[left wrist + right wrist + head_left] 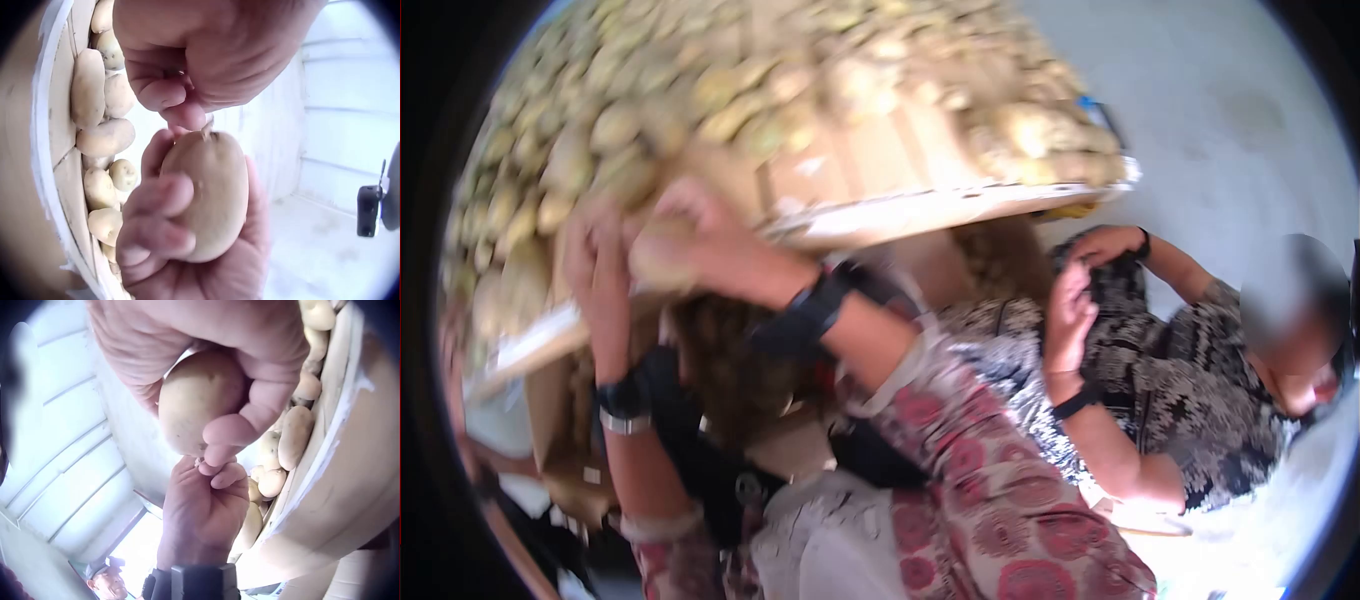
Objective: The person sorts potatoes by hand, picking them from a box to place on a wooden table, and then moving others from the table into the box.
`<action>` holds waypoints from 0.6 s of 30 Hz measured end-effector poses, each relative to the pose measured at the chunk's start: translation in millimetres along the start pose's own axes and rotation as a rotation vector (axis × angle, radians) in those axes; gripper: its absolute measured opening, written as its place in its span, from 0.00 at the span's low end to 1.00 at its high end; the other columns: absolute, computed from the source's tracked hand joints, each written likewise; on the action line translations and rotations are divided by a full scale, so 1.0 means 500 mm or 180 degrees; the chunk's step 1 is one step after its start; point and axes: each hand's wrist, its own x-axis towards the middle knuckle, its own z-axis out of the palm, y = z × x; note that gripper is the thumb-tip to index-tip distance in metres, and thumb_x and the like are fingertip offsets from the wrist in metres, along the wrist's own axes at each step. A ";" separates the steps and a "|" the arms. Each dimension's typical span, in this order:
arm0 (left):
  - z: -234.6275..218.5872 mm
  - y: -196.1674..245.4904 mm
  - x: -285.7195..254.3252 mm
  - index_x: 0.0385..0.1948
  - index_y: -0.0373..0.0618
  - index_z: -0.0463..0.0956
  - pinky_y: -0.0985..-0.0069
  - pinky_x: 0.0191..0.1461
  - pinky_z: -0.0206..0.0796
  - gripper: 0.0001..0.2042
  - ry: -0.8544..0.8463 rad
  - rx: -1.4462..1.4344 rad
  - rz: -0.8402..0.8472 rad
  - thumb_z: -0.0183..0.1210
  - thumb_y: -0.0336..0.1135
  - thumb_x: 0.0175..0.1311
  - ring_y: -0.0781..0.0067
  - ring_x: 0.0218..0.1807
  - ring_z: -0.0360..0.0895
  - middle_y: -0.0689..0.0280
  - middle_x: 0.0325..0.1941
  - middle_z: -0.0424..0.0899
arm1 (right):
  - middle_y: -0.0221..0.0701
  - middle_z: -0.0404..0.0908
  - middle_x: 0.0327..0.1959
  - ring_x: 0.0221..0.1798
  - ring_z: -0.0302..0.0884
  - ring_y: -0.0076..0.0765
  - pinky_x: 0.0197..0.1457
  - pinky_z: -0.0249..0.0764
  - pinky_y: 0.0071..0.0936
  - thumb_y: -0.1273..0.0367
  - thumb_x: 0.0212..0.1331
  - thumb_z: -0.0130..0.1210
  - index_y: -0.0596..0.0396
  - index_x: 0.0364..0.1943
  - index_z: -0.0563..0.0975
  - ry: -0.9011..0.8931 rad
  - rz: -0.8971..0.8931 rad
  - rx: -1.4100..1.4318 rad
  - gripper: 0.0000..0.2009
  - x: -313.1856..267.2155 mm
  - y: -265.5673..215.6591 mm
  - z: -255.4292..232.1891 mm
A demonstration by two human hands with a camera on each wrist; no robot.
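My right hand [718, 240] grips a pale yellow potato [212, 194], its fingers and thumb wrapped around the sides. A small sprout [207, 130] sticks out of the potato's end, facing my left hand. With fingertips bent at that end, my left hand [598, 250] pinches at the sprout; in the right wrist view its fingers [229, 476] come up from below to the potato's tip. Both hands meet over the near edge of the potato-covered table, blurred in the head view.
Many loose potatoes [860, 85] lie on cardboard [860, 160] across the table, behind its pale raised edge [920, 208]. Below the edge stand cardboard boxes [565, 440]. Close on the right sits another person [1140, 400] in a patterned outfit, hands near the table.
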 end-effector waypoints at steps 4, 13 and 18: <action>-0.115 -0.055 0.061 0.39 0.39 0.70 0.86 0.19 0.52 0.07 -0.0071 -0.2165 -0.1451 0.50 0.30 0.63 0.86 0.18 0.59 0.69 0.27 0.72 | 0.29 0.73 0.41 0.38 0.74 0.22 0.40 0.76 0.20 0.68 0.59 0.50 0.54 0.49 0.72 -0.0246 0.0006 0.0282 0.14 0.004 -0.018 -0.025; -0.234 -0.107 0.097 0.41 0.33 0.66 0.87 0.20 0.52 0.07 -0.0600 -0.3796 -0.2340 0.43 0.26 0.65 0.84 0.21 0.60 0.66 0.29 0.70 | 0.28 0.77 0.41 0.44 0.71 0.19 0.51 0.65 0.17 0.62 0.61 0.48 0.59 0.44 0.76 -0.2039 0.0589 -0.0354 0.16 -0.040 -0.061 -0.039; -0.207 -0.076 0.077 0.34 0.40 0.69 0.88 0.18 0.52 0.06 -0.0559 -0.3247 -0.2388 0.45 0.32 0.65 0.86 0.19 0.60 0.72 0.22 0.69 | 0.46 0.73 0.51 0.53 0.73 0.46 0.52 0.72 0.33 0.59 0.64 0.41 0.65 0.54 0.65 -0.1996 0.1244 0.0761 0.22 -0.032 -0.078 -0.047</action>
